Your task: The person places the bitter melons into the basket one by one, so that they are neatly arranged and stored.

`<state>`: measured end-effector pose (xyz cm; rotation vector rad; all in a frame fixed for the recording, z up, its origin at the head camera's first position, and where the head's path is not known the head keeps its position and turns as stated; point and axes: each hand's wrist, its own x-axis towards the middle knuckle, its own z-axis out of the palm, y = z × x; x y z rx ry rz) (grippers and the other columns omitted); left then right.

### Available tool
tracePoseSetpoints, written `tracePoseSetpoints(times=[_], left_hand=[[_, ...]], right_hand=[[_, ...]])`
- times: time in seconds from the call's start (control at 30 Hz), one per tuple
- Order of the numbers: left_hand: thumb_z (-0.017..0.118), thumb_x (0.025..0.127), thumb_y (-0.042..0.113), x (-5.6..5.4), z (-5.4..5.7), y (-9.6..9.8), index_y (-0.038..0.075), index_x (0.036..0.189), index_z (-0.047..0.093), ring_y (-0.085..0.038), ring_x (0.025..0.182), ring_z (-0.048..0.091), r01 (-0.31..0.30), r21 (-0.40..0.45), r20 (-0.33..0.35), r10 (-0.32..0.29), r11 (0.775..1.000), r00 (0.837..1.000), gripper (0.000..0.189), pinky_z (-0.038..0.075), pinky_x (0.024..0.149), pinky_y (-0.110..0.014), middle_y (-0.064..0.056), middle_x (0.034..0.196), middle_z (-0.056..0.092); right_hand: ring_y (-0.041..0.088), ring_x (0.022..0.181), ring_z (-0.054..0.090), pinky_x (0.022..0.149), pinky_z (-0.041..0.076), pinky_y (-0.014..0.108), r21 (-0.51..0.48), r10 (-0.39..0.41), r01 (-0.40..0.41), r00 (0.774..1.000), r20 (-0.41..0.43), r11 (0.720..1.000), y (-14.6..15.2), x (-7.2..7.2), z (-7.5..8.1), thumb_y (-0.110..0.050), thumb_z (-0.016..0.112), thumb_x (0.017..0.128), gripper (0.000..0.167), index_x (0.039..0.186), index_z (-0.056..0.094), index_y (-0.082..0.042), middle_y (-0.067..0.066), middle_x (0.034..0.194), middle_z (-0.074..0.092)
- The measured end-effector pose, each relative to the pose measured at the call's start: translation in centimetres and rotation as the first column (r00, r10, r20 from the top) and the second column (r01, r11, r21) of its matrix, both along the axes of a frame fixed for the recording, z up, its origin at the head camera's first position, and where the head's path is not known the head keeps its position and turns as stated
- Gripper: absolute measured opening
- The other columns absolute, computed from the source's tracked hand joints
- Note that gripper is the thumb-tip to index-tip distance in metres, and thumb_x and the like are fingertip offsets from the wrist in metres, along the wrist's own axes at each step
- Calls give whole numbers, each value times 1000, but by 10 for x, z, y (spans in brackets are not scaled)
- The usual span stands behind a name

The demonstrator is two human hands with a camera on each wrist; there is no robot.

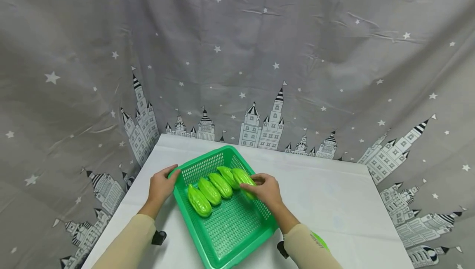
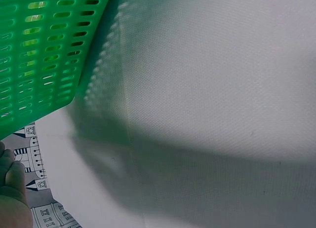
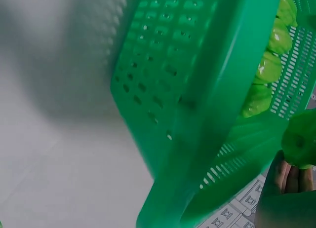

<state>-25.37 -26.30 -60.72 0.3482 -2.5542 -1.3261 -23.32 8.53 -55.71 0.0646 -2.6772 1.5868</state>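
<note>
A green plastic basket (image 1: 233, 219) with slotted walls stands at an angle on the white table. Several shiny, ridged bitter melons (image 1: 209, 190) lie side by side along its far-left part. My left hand (image 1: 162, 186) grips the basket's left corner, thumb over the rim; in the left wrist view only part of that hand (image 2: 12, 188) shows, beside the wall. With my right hand (image 1: 268, 190) I hold another bitter melon (image 1: 243, 178) between thumb and fingers, inside the right wall at the row's end. In the right wrist view, this melon (image 3: 300, 139) shows end-on above the fingers.
Another green thing (image 1: 320, 241) lies on the table to the right, mostly hidden behind my right sleeve (image 1: 309, 246). White cloth (image 1: 334, 195) covers the table. A grey curtain (image 1: 237, 54) printed with stars and castles hangs behind and at both sides.
</note>
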Motion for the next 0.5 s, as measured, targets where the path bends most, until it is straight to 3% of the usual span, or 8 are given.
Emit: tracePoseSetpoints(times=[0.5], left_hand=[[61, 103, 32, 0, -1, -2, 5, 140, 59, -37, 135, 48, -5, 17, 21, 5, 1000, 1000, 46, 41, 111, -50, -16, 142, 57]], right_hand=[[25, 95, 67, 82, 60, 40, 143, -4, -12, 994, 110, 990, -20, -2, 6, -38, 92, 72, 53, 107, 73, -2, 8, 101, 71]])
